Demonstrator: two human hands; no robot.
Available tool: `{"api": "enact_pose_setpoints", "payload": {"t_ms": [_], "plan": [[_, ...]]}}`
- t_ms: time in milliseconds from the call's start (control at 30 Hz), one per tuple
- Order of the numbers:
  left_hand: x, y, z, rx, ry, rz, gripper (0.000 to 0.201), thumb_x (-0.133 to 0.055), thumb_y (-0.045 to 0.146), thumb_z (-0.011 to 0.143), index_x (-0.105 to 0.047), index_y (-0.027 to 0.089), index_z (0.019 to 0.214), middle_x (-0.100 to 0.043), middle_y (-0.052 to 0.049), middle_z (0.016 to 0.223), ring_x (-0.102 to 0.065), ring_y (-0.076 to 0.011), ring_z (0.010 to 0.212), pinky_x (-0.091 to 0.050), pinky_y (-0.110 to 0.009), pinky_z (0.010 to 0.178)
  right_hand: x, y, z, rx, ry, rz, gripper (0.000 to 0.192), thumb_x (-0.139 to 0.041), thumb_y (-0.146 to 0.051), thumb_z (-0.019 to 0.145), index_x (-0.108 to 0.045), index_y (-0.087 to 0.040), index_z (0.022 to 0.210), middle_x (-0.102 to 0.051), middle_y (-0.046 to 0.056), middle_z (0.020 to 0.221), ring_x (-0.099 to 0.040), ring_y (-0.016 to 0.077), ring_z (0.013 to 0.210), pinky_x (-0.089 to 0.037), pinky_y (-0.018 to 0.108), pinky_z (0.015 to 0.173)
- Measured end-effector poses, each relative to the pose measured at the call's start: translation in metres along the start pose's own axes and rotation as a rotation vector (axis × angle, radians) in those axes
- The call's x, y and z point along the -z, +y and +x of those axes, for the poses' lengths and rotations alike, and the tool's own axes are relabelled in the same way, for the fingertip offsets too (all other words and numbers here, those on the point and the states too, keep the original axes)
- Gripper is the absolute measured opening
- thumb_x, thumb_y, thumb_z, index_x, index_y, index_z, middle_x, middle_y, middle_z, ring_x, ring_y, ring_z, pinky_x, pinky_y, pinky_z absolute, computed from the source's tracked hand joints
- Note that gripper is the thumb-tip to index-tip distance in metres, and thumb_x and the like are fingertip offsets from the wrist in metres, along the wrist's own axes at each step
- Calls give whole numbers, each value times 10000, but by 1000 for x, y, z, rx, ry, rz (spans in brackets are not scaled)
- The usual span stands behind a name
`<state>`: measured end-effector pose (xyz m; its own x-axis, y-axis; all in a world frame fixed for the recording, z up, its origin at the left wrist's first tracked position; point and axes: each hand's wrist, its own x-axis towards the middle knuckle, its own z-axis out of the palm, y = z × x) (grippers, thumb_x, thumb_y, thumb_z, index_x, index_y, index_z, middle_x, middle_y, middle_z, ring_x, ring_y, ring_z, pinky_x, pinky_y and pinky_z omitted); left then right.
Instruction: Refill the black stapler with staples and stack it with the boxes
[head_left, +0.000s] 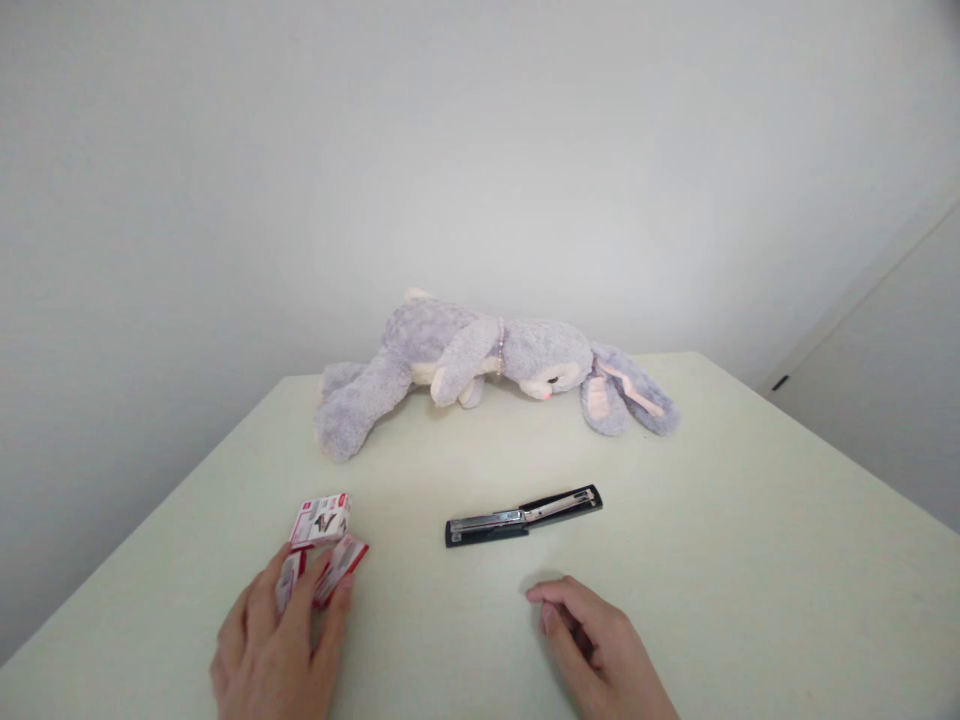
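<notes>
My left hand is at the front left, with thumb and index finger pinching a small red-and-white staple box that sits tilted. Another small box lies under its fingers, partly hidden. Just beyond the fingertips is a larger white-and-red box with a stapler pictured on it. A black stapler, unfolded to show its metal parts, lies in the middle of the table. Nearer to me, my right hand rests with loosely curled fingers, the index finger stretched out, holding nothing visible.
Along the back of the pale table, against the wall, a grey-lilac plush rabbit lies on its side, ears to the right. The table's side edges run down left and right. A white panel stands beyond the right edge.
</notes>
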<state>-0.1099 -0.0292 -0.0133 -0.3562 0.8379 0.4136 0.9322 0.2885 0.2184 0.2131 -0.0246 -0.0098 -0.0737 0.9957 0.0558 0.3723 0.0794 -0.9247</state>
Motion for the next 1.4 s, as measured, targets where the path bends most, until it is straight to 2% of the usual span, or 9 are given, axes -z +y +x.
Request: {"api": "enact_pose_setpoints", "payload": {"t_ms": [100, 200, 333, 667, 800, 900, 1033, 1200, 1400], "plan": [[-9, 27, -12, -166, -31, -117, 417, -497, 427, 1002, -603, 311, 1388, -552, -82, 1491, -495, -349, 1355, -411, -599, 1136, 6, -1, 3, -48, -44, 5, 438, -514, -587, 976, -741, -221, 1057, -645, 22, 746, -538, 170, 622, -402, 261, 553], [-18, 53, -21, -395, -188, -294, 395, -590, 394, 974, -635, 301, 1355, -688, -67, 1297, -623, -274, 1176, -540, -447, 1007, 12, -4, 11, -136, -157, 49, 438, -498, -556, 1003, -712, -199, 1143, -619, -6, 693, -544, 159, 622, -411, 251, 584], [-19, 81, -28, -556, -282, -400, 403, -682, 350, 931, -651, 340, 1333, -736, -36, 1205, -661, -240, 1084, -568, -377, 911, 10, -9, 25, -184, -288, 100, 410, -459, -528, 1033, -700, -196, 1018, -620, -28, 650, -481, 119, 526, -359, 229, 533], [-20, 94, -35, -543, -305, -529, 417, -697, 233, 847, -670, 319, 1254, -736, -44, 1148, -647, -253, 1075, -540, -388, 911, 1, -5, 31, -211, -283, 52, 401, -499, -516, 1014, -675, -179, 888, -573, -42, 549, -434, 110, 467, -290, 227, 486], [-17, 95, -37, -544, -301, -537, 425, -692, 194, 790, -672, 303, 1200, -733, -40, 1103, -657, -252, 1026, -525, -389, 903, 16, 0, 37, -168, -48, -142, 423, -475, -540, 1014, -646, -203, 824, -559, -28, 602, -510, 146, 563, -327, 255, 554], [-16, 96, -37, -547, -285, -551, 440, -693, 182, 777, -670, 308, 1198, -731, -37, 1094, -657, -256, 1016, -512, -394, 906, 25, 1, 42, -172, 64, -304, 356, -454, -504, 1021, -667, -227, 957, -557, -32, 606, -547, 175, 582, -333, 277, 585], [-18, 97, -37, -509, -306, -585, 427, -707, 190, 782, -673, 313, 1189, -723, -36, 1094, -651, -258, 1024, -504, -385, 887, 19, -9, 42, -110, -29, -358, 312, -484, -480, 1017, -664, -275, 1168, -587, -39, 640, -575, 185, 609, -339, 278, 613], [-20, 101, -36, -516, -386, -619, 426, -764, 230, 802, -685, 331, 1209, -732, -36, 1117, -657, -260, 1016, -501, -382, 863, 9, -15, 32, -163, -255, -77, 374, -528, -543, 998, -671, -210, 905, -532, -41, 629, -472, 138, 583, -314, 252, 570], [-13, 119, -29, -576, -552, -647, 420, -799, 233, 814, -696, 338, 1207, -736, -30, 1140, -646, -263, 1041, -503, -391, 873, 14, -5, 28, -294, -355, 145, 409, -599, -557, 943, -603, -164, 830, -464, -58, 615, -339, 99, 553, -224, 236, 502]]}}
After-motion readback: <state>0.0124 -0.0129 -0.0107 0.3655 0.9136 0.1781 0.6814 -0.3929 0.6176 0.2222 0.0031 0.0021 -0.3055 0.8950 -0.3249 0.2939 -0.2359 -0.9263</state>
